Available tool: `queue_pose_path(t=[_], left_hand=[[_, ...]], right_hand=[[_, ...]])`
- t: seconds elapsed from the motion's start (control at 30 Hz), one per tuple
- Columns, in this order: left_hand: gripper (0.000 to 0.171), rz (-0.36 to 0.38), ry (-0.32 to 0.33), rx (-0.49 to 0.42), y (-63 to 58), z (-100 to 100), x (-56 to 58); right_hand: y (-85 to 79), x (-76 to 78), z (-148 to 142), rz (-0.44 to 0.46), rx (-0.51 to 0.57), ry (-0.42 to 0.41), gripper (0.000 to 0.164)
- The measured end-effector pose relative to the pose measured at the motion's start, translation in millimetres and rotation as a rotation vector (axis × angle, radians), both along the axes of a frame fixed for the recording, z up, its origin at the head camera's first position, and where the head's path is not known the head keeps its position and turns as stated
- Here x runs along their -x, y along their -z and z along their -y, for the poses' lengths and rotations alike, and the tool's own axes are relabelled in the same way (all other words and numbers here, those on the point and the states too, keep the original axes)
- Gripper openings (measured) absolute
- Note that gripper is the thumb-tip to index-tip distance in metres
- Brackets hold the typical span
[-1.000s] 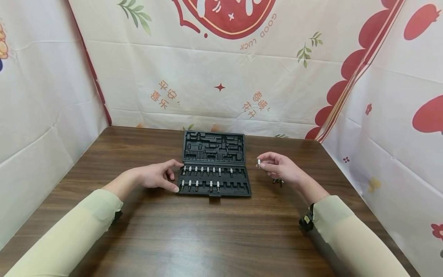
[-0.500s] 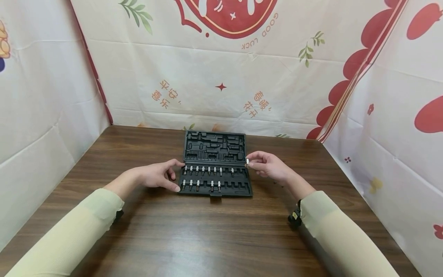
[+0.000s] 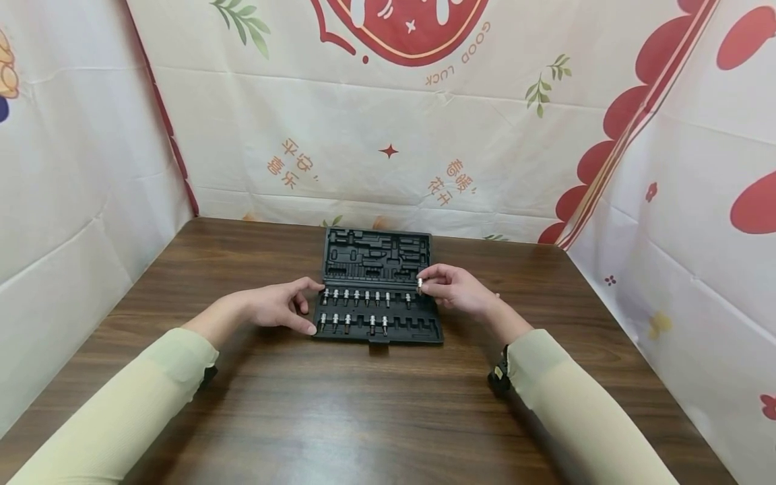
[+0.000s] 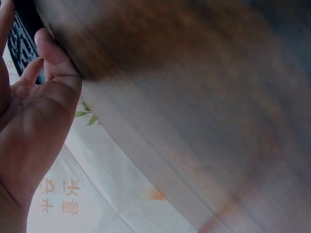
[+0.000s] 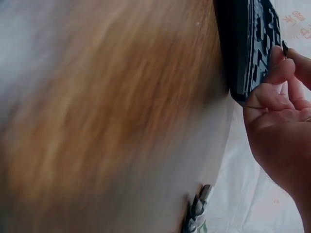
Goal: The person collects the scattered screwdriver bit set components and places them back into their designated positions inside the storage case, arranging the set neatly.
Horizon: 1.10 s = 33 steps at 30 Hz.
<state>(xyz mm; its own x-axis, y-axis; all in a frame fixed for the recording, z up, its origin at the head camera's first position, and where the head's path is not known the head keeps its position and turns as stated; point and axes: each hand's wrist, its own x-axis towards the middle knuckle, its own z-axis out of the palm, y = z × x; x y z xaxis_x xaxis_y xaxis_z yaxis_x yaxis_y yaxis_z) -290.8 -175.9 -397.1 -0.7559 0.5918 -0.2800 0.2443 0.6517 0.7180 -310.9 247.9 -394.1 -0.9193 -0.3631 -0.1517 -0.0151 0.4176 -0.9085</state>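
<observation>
A black socket case (image 3: 397,339) lies unfolded on the table, its moulded lid (image 3: 376,254) tipped back. Two rows of silver bit sockets (image 3: 366,297) sit in its slots, with vacant slots among them at the right. My left hand (image 3: 267,307) rests at the case's left edge, thumb by the front corner and index finger near the hinge. Between thumb and fingertips, my right hand (image 3: 459,291) pinches one bit socket (image 3: 419,285) upright over the right end of the back row. In the right wrist view, only a dark tip (image 5: 285,47) of it shows.
Several loose bit sockets (image 5: 197,208) lie on the table right of the case, seen in the right wrist view; the right forearm hides them from the head view. A printed cloth (image 3: 364,135) hangs behind the wooden table (image 3: 339,404) and along both sides.
My right hand has carried the bit socket leftward, from beside the case to above its back row. The left hand has stayed at the case's left edge.
</observation>
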Motion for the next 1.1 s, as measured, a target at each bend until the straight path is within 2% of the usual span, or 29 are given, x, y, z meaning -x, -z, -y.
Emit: queue_pose_path(t=[0.27, 0.57, 1.1], left_hand=[[0.092, 0.002, 0.003, -0.002, 0.0, 1, 0.2], [0.093, -0.006, -0.001, 0.006, -0.7, 0, -0.9], [0.093, -0.005, 0.004, -0.004, 1.1, -1, -0.5]], right_hand=[[-0.7, 5.4, 14, -0.067, -0.098, -0.003, 0.039], [-1.2, 3.7, 30, -0.16, -0.172, -0.026, 0.029], [-0.2, 0.3, 45, -0.185, -0.255, -0.041, 0.021]])
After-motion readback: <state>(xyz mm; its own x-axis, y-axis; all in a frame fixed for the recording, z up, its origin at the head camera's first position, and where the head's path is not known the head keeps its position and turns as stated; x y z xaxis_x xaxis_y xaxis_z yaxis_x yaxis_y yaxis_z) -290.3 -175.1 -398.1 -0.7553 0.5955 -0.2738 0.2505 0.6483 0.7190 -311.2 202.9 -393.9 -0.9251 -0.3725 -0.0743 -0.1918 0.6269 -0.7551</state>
